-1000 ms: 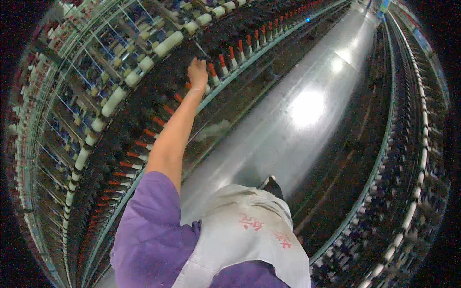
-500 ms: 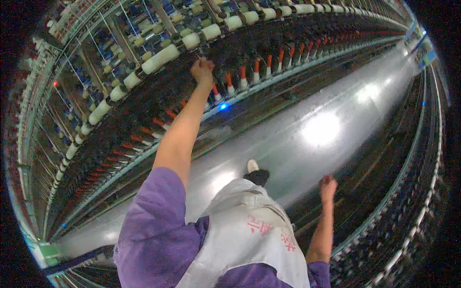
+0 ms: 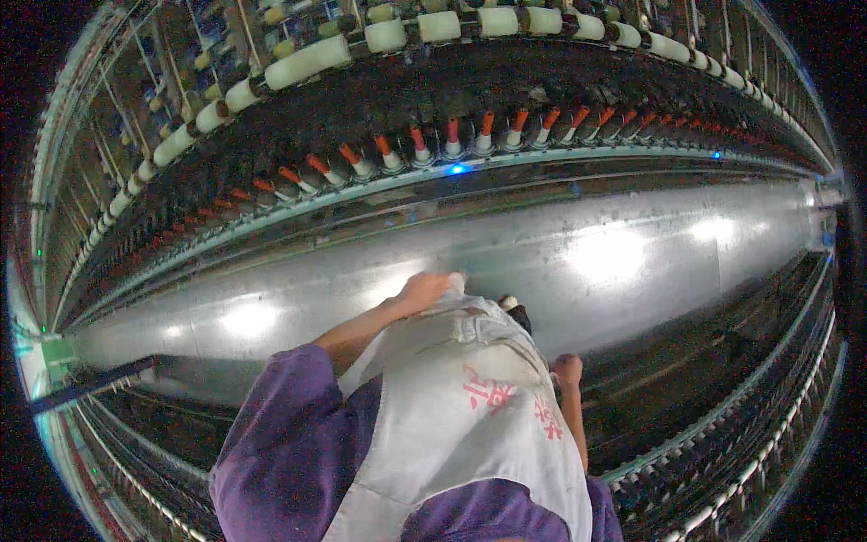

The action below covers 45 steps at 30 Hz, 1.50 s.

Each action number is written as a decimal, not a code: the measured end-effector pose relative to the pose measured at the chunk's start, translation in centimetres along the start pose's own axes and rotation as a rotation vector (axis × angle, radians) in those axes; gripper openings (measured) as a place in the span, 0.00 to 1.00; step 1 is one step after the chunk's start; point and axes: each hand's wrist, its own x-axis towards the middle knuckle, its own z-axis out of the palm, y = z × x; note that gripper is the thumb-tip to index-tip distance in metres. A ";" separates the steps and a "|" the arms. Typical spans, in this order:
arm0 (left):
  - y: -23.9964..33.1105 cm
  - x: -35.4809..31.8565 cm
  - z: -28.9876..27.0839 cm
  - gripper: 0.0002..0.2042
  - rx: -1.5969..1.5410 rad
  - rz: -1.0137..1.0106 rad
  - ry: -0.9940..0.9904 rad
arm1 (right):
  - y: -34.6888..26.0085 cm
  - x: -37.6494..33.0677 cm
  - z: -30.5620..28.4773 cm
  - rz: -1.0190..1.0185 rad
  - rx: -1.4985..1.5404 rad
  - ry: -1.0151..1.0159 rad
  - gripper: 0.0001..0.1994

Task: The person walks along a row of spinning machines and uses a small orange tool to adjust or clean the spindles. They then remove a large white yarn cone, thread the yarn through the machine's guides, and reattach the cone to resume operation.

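My left hand (image 3: 426, 293) is in front of my waist, at the upper edge of the white apron (image 3: 442, 415). Its fingers are curled beside a small pale patch at their tips, which may be apron cloth or something held; I cannot make out which. Low at the apron's right side is my right hand (image 3: 567, 369), fingers closed, with whatever they may hold hidden. Both hands are apart from the spinning machine, whose row of red-topped white bobbins (image 3: 452, 135) stands across the aisle.
White rollers (image 3: 440, 27) run along the machine above the bobbins. A blue light (image 3: 458, 169) glows on its rail. The shiny grey aisle floor (image 3: 506, 244) stretches left and right. Another machine with a row of white parts (image 3: 722, 497) lines the near right side.
My left hand has come down from the machine's rollers to my waist. My right hand has drawn in toward the apron's side. My view has turned, so the bobbin row lies more level.
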 end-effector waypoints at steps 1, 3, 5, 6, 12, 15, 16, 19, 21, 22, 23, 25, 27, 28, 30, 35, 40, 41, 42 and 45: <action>-3.4 -2.3 1.7 0.13 0.170 -0.039 0.070 | -3.1 1.9 -2.4 0.100 0.047 -0.038 0.08; -9.3 -6.7 4.8 0.18 0.410 -0.095 0.273 | -9.8 5.5 -6.9 -0.055 -0.094 -0.007 0.09; -13.1 -10.8 7.2 0.23 0.608 -0.388 0.583 | -17.1 8.9 -9.7 -0.375 -0.320 0.104 0.09; -13.8 -12.2 7.9 0.25 0.645 -0.571 0.658 | -20.9 10.8 -10.5 -0.471 -0.366 0.163 0.09; -10.4 -15.8 5.6 0.23 -0.825 -0.719 0.807 | -44.3 14.2 -12.0 -1.118 -0.048 0.227 0.10; -8.8 -15.5 6.6 0.25 -1.340 -0.530 0.791 | -54.1 14.1 -12.4 -1.209 -0.178 0.297 0.13; -8.7 -15.5 7.7 0.26 -1.269 -0.554 0.777 | -56.5 14.4 -12.4 -1.321 -0.203 0.387 0.14; -9.2 -16.6 11.8 0.32 -1.069 -0.451 0.627 | -62.0 16.0 -11.5 -1.144 -0.345 0.202 0.13; -9.3 -18.4 14.6 0.31 -0.883 -0.497 0.637 | -63.9 16.7 -10.7 -1.209 -0.388 0.242 0.11; -9.2 -19.5 15.6 0.30 -0.771 -0.512 0.641 | -64.5 17.1 -10.4 -1.269 -0.403 0.264 0.11; -9.1 -20.6 16.4 0.25 -0.796 -0.520 0.673 | -65.0 17.5 -10.2 -1.298 -0.442 0.272 0.10; -8.7 -22.7 17.1 0.12 -1.328 -0.465 0.843 | -65.5 18.4 -9.9 -1.297 -0.575 0.207 0.09; -8.5 -24.0 16.6 0.06 -1.605 -0.611 0.843 | -64.8 19.8 -9.4 -1.252 -0.717 0.106 0.08; -8.5 -24.3 15.8 0.06 -1.531 -0.796 0.759 | -63.9 20.6 -8.7 -1.234 -0.744 0.087 0.07; -8.5 -23.3 13.7 0.07 -1.355 -0.872 0.718 | -60.3 22.1 -6.9 -1.348 -0.679 0.191 0.06; -7.4 -13.8 5.1 0.06 -0.756 -0.490 0.762 | -43.8 21.0 0.1 -1.209 -0.898 -0.287 0.05; -3.7 -0.8 -4.9 0.09 -0.426 -0.302 0.752 | -29.5 17.0 -1.8 -0.788 -0.704 -0.521 0.22; -2.8 1.1 -6.5 0.11 -0.424 -0.296 0.709 | -28.1 17.3 -2.8 -0.753 -0.606 -0.484 0.23; -1.9 2.8 -7.8 0.12 -0.491 -0.157 0.720 | -26.9 17.8 -3.7 -0.644 -0.565 -0.420 0.21; 0.9 5.9 -10.1 0.18 -0.109 -0.163 0.649 | -23.8 19.4 -5.6 -0.379 -0.555 -0.307 0.09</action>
